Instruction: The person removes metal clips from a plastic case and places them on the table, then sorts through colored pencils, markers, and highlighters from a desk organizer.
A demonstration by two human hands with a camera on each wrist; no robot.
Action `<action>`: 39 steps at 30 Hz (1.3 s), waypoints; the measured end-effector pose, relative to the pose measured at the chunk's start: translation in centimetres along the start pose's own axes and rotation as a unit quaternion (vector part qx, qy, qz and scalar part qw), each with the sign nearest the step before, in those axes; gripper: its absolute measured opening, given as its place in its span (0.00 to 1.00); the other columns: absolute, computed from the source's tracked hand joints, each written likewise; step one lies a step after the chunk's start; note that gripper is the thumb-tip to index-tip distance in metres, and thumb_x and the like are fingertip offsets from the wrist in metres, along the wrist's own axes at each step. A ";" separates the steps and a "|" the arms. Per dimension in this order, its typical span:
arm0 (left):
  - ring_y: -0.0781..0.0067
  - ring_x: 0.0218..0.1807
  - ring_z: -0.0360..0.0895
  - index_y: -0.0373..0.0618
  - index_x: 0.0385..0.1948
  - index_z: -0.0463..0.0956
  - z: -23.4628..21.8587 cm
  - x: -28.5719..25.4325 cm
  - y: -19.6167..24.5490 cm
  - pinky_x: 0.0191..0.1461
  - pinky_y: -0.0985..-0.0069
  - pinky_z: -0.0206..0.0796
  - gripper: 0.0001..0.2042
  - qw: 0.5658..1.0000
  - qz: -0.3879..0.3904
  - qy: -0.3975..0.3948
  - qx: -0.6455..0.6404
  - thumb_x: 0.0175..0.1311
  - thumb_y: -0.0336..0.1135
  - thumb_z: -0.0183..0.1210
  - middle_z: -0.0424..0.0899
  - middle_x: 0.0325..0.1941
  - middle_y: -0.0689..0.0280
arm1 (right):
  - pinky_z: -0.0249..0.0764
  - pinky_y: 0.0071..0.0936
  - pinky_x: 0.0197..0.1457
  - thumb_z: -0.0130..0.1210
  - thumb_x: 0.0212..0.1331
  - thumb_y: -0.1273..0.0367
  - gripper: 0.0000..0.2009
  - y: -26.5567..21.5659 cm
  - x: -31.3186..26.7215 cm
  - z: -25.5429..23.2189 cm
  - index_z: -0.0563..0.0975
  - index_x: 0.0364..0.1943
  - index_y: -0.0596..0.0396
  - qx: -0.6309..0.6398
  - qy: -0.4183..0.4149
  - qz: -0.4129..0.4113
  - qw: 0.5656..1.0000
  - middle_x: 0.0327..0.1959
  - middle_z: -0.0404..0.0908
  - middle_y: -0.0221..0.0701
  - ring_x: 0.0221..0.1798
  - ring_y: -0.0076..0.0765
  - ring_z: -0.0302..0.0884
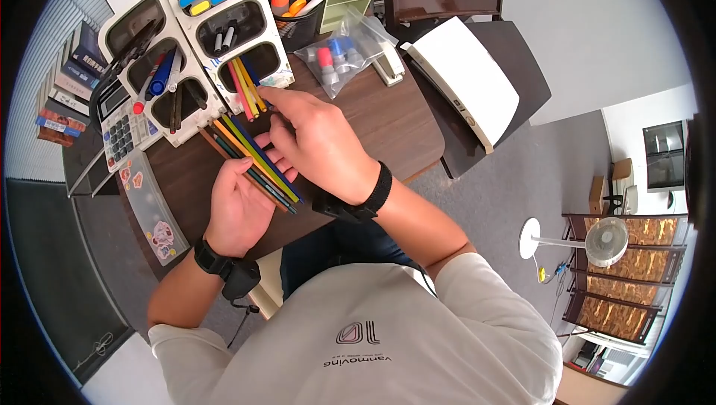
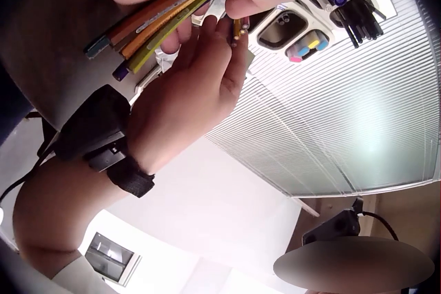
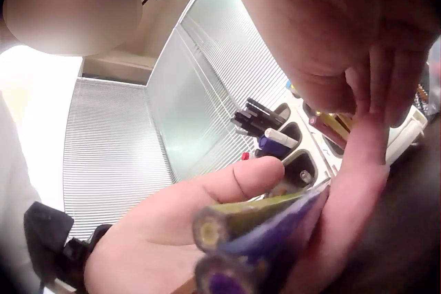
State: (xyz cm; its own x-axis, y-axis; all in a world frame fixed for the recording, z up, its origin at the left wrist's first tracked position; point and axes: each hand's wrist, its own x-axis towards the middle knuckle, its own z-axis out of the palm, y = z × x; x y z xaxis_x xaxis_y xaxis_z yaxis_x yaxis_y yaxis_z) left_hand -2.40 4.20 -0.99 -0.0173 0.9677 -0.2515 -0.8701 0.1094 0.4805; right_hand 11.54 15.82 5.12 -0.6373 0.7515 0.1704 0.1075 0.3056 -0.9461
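Orange, olive and blue pencils (image 2: pixel 155 17) lie bunched in the left hand (image 1: pixel 242 200), thumb and fingers closed round them, near ends pointing between four and five o'clock. At about two o'clock from it, the right hand (image 1: pixel 321 133) has its fingers bent just beside some pink and yellow pencils (image 1: pixel 245 92), which slant out of a white desk organizer (image 1: pixel 186 26); I can't tell whether it pinches one. Farther out, a calculator (image 1: pixel 123 136) sits at ten o'clock from the left hand, with a stickered strip (image 1: pixel 153 207) at nine. Roughly at twelve from the right hand lies a clear plastic bag (image 1: pixel 350 51) of small bottles, and at four a white fan (image 1: pixel 606 242) stands across the room.
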 end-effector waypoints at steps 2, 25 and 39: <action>0.59 0.71 0.74 0.40 0.71 0.67 -0.5 0.0 -0.1 0.81 0.55 0.60 0.24 1.000 0.002 -0.008 -0.004 0.78 0.41 0.45 0.78 0.68 0.55 | 0.84 0.32 0.29 0.54 0.66 0.80 0.20 0.3 0.1 0.1 0.76 0.63 0.63 -0.020 0.000 -0.016 1.000 0.41 0.83 0.45 0.27 0.36 0.88; 0.54 0.78 0.68 0.42 0.74 0.64 0.0 0.0 -0.3 0.83 0.54 0.59 0.23 0.999 0.030 0.033 -0.001 0.82 0.36 0.47 0.72 0.75 0.49 | 0.81 0.32 0.37 0.70 0.62 0.73 0.07 0.6 -7.4 -3.6 0.87 0.43 0.55 -0.132 0.101 -0.099 0.981 0.36 0.88 0.35 0.35 0.36 0.87; 0.52 0.72 0.74 0.42 0.71 0.63 1.1 -0.2 -0.3 0.76 0.51 0.66 0.21 0.994 0.019 0.082 0.064 0.79 0.30 0.50 0.76 0.70 0.48 | 0.83 0.39 0.50 0.63 0.62 0.78 0.16 1.6 -1.0 -2.4 0.82 0.55 0.59 -0.160 0.161 -0.185 0.956 0.43 0.87 0.46 0.45 0.51 0.88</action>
State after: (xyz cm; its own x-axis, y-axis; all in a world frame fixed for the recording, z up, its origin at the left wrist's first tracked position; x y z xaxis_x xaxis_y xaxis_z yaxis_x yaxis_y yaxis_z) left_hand -1.61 4.20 -0.13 -0.1377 0.9230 -0.3594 -0.7972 0.1121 0.5933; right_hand 14.18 16.94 4.05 -0.4149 0.6821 0.6022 0.1810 0.7105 -0.6801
